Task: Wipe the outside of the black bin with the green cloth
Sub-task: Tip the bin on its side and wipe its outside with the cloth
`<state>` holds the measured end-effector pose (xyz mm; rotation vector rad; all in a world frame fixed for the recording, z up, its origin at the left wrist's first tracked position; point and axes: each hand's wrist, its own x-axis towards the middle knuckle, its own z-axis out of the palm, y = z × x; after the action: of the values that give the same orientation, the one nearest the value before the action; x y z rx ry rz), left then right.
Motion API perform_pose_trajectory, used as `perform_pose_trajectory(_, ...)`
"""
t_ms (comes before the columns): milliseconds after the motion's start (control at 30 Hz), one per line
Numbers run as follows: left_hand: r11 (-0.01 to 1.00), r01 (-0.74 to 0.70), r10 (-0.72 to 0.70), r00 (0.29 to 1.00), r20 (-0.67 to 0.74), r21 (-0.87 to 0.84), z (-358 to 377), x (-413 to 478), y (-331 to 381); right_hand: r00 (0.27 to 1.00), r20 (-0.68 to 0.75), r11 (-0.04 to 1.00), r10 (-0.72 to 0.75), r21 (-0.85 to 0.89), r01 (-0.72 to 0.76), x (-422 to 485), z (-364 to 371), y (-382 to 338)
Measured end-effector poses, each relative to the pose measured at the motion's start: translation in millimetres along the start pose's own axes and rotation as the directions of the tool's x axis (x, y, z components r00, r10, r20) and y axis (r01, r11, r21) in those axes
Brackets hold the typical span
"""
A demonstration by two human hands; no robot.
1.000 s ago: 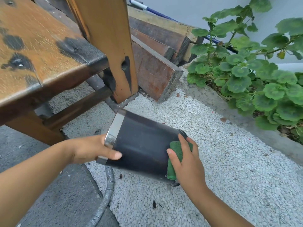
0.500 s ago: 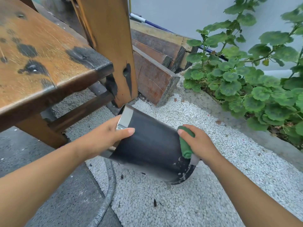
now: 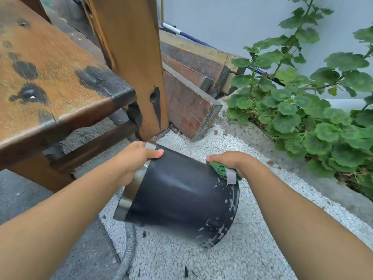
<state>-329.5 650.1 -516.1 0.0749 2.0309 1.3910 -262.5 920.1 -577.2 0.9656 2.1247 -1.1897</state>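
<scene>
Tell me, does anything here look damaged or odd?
The black bin has whitish scuffs and specks near its base, still unwiped. The wooden bench also has dark blotches where its finish looks worn.

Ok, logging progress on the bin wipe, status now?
Left hand gripping the black bin at its silver metal rim. Right hand pressing the green cloth near the bin's base. Bin tilted over white gravel; nothing blocking.

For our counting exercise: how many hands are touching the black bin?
2. The left hand grips the black bin at its metal rim; the right hand presses the green cloth near its base.
</scene>
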Motion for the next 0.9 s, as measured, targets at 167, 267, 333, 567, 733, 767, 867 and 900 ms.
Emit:
perform_pose_trajectory(167, 0.998, 0.067, -0.07, 0.985, -0.155, -0.022, 6, 24, 1, 0.998, -0.05, 0.998, -0.049, -0.043, 0.046, 26, 6, -6)
perform_pose_trajectory(267, 0.997, 0.075, -0.071, 0.987, -0.146, 0.023, 8, 33, 5, 0.994, -0.083, 0.997, -0.074, -0.041, 0.071, 30, 5, 3)
perform_pose_trajectory(333, 0.997, 0.064, -0.059, 0.989, -0.133, 0.033, 9, 35, 7, 0.986, -0.115, 0.992, -0.119, -0.047, 0.114, 29, 8, 10)
perform_pose_trajectory(567, 0.997, 0.058, -0.051, 0.987, -0.153, 0.041, 9, 35, 5, 0.887, -0.348, 0.953, -0.302, -0.126, 0.275, 1, 29, 32)
perform_pose_trajectory(733, 0.996, 0.068, -0.059, 0.984, -0.165, 0.052, 10, 35, 4, 0.803, -0.481, 0.935, -0.351, -0.139, 0.325, -20, 47, 47)
perform_pose_trajectory(767, 0.996, 0.072, -0.064, 0.985, -0.159, 0.048, 9, 34, 4, 0.788, -0.504, 0.934, -0.353, -0.144, 0.326, -22, 52, 50)
perform_pose_trajectory(867, 0.996, 0.078, -0.071, 0.986, -0.152, 0.045, 8, 34, 3, 0.727, -0.572, 0.922, -0.38, -0.174, 0.345, -28, 65, 57)
perform_pose_trajectory(900, 0.996, 0.076, -0.067, 0.985, -0.16, 0.048, 8, 34, 2, 0.709, -0.59, 0.919, -0.387, -0.18, 0.351, -29, 69, 59)
